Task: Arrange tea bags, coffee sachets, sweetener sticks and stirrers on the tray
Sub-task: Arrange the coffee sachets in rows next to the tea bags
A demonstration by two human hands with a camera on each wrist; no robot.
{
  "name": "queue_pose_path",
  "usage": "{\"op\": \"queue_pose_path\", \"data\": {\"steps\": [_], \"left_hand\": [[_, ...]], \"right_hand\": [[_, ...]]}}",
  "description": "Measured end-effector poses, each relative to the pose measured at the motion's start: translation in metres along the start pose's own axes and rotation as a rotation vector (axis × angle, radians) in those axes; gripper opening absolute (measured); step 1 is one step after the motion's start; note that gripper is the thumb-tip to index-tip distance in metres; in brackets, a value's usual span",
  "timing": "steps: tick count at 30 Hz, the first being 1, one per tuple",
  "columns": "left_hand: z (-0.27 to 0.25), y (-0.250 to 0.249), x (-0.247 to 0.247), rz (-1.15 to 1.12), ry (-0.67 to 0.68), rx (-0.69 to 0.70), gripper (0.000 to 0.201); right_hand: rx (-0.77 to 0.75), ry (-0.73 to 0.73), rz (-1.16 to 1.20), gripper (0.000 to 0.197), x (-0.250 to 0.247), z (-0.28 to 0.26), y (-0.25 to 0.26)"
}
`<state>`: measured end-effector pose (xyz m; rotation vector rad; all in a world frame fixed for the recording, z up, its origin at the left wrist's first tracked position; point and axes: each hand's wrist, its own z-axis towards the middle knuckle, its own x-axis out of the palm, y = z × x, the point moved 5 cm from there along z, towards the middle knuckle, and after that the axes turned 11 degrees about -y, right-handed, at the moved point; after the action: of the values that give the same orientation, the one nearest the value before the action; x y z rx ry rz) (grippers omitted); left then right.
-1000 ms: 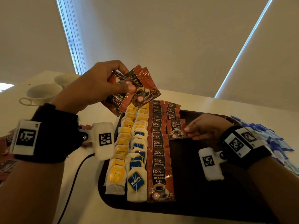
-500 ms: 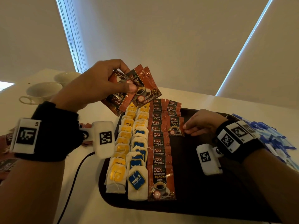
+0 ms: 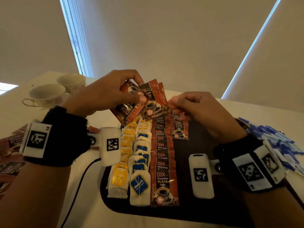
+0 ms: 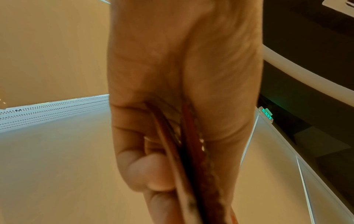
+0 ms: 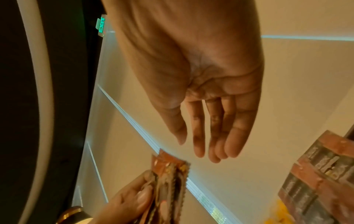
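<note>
While the left hand [image 3: 105, 94] pinches a fan of coffee sachets [image 3: 144, 102] between thumb and fingers above the far end of the tray [image 3: 205, 208], the right hand [image 3: 202, 111] hangs just beside them with fingers nearly straight and holding nothing. From the right wrist view its fingers [image 5: 216, 130] are extended and apart from the fan [image 5: 168, 186]. Seen from the left wrist, the sachets [image 4: 191, 159] sit edge-on inside the gripping hand [image 4: 172, 91].

On the tray lie overlapping columns: yellow tea bags [image 3: 121, 176] at the left, blue tea bags [image 3: 139, 183] next, then a long sachet column [image 3: 164, 162], and a shorter sachet column [image 3: 179, 129] just right of it at the far end. The right part of the tray is bare.

Blue sweetener sticks [image 3: 279, 145] are heaped on the surface [image 3: 98, 211] right of the tray. Loose sachets [image 3: 11, 153] lie on the surface at the left, and two cups [image 3: 49, 94] stand beyond them.
</note>
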<state>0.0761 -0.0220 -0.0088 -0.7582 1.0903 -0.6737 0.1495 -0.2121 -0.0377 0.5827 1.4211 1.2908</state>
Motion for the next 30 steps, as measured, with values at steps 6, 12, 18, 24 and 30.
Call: {"op": "queue_pose_path", "data": {"steps": [6,12,18,24,30], "left_hand": [[0.000,-0.002,0.004,0.006,0.025,0.026,0.016],[0.002,0.000,0.007,-0.028,0.002,0.009,0.016],[0.005,0.004,-0.003,-0.047,-0.078,0.001,0.016],[0.004,0.004,-0.009,-0.041,-0.088,0.004,0.029],[0.005,0.005,-0.005,-0.006,-0.066,-0.003,0.032]], "right_hand": [[-0.025,-0.002,0.066,0.014,0.011,-0.011,0.005],[-0.054,-0.026,0.060,0.010,0.005,-0.009,0.005],[0.071,-0.081,0.019,0.007,-0.023,0.001,-0.012],[0.306,-0.127,-0.255,0.006,-0.041,0.013,-0.057],[0.484,0.067,-0.464,0.005,-0.034,0.007,-0.071]]}}
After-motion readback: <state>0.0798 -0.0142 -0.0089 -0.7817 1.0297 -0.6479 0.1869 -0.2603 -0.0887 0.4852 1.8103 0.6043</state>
